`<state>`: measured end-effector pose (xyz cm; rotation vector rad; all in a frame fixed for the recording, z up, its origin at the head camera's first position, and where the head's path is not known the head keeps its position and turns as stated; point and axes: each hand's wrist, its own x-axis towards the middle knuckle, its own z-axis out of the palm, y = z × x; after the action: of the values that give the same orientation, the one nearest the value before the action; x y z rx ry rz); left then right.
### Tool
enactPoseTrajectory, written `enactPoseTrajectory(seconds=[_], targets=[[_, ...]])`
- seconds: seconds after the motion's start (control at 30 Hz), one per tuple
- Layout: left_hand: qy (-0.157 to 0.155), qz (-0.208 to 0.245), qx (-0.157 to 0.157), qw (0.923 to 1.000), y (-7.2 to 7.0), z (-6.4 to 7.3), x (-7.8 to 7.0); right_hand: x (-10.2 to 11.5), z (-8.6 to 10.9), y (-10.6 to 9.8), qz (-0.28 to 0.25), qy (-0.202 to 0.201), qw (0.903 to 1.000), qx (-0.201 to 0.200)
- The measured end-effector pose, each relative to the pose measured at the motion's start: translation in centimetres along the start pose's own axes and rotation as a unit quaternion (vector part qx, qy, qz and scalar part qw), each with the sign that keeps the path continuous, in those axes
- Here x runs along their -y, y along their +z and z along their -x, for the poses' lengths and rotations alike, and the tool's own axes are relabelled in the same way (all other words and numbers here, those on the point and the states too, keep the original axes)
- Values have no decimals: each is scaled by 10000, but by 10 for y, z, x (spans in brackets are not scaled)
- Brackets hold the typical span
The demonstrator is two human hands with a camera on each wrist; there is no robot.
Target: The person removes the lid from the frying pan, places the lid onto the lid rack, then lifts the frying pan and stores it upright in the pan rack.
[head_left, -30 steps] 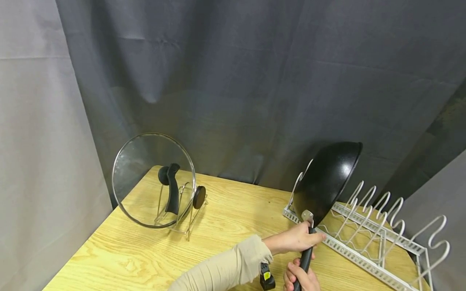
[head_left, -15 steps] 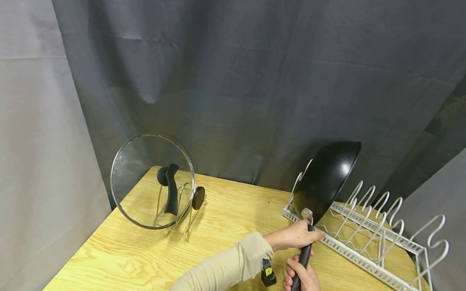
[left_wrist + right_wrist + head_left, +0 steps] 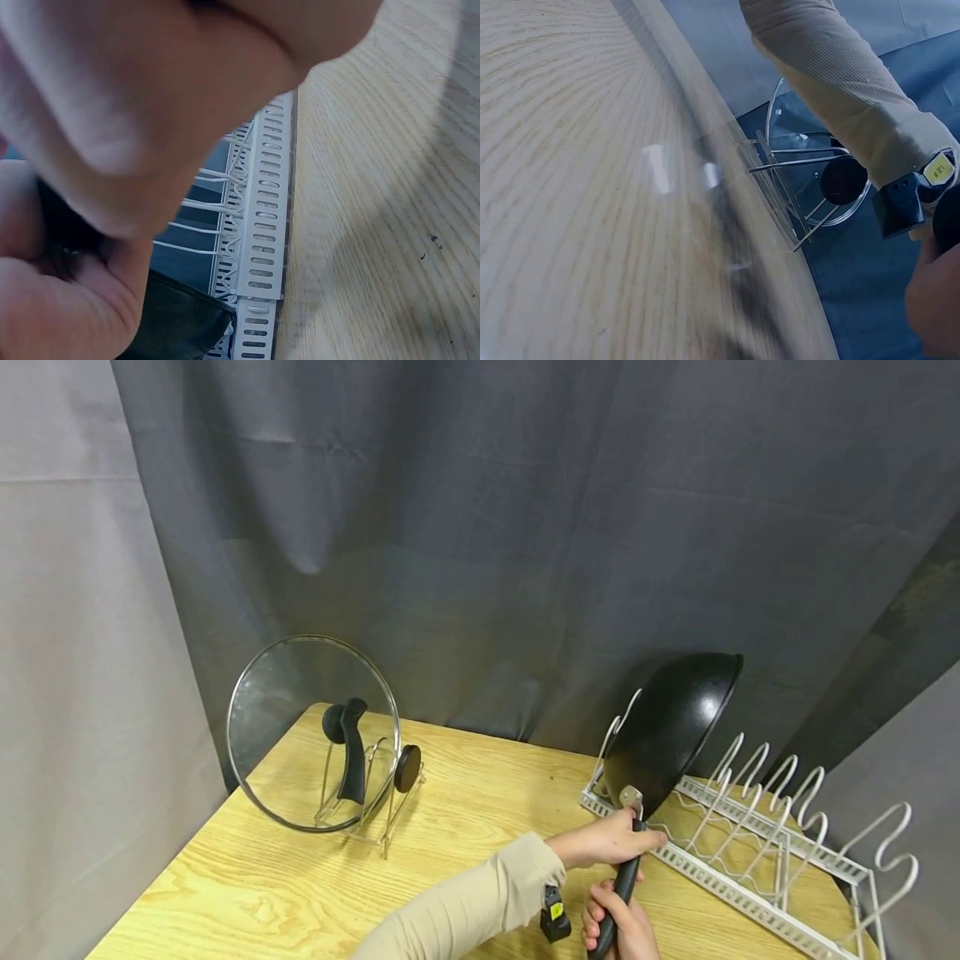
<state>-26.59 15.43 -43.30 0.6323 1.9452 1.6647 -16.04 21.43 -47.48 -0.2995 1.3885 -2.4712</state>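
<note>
A black wok (image 3: 671, 727) stands tilted on its side in the left end of a white dish rack (image 3: 735, 887), its dark outside facing me. My left hand (image 3: 606, 839) grips the black handle (image 3: 624, 881) close to the metal bracket. Lower down, my right hand (image 3: 628, 928) curls round the same handle near its end. In the left wrist view, the left hand's fingers (image 3: 112, 142) hide most of the handle, and part of the wok (image 3: 180, 319) shows beside the rack's rail (image 3: 266, 202). The right hand (image 3: 937, 300) is only partly seen in the right wrist view.
On the left, a glass lid (image 3: 281, 718) with a black handle leans upright in a wire stand (image 3: 387, 835). A black round knob (image 3: 408, 768) sits at the stand's right side. Several white wire dividers (image 3: 813, 839) rise along the rack. Grey curtains (image 3: 450, 568) hang behind the table.
Both hands keep their hold on the handle. The handle's lower end swings slightly left, and the view shifts a little. The wok stays in the rack.
</note>
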Motion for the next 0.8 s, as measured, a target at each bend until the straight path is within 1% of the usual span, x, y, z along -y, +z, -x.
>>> enactPoseTrajectory(seconds=[0.1, 0.3, 0.37, 0.6, 0.73, 0.8], targets=[[-45, -9, -111, 9999, 0, -3, -2, 3, -3, -1, 38, -40, 10000, 30], [-167, -107, -177, 9996, 1, -7, -4, 9, -4, -3, -4, 161, 9998, 107], [-191, -73, -177, 9996, 1, -8, -3, 9, -3, -3, 72, 174, 9998, -21], [-209, -9, -230, 9995, 1, -12, -4, 10, -5, 4, 313, 93, 9969, -718], [-282, 25, -230, 9993, 0, -13, -4, 10, -7, 7, 315, 107, 9946, -987], [-299, 24, -207, 9993, 0, -14, -4, 10, -7, 8, 315, 128, 9939, -1046]])
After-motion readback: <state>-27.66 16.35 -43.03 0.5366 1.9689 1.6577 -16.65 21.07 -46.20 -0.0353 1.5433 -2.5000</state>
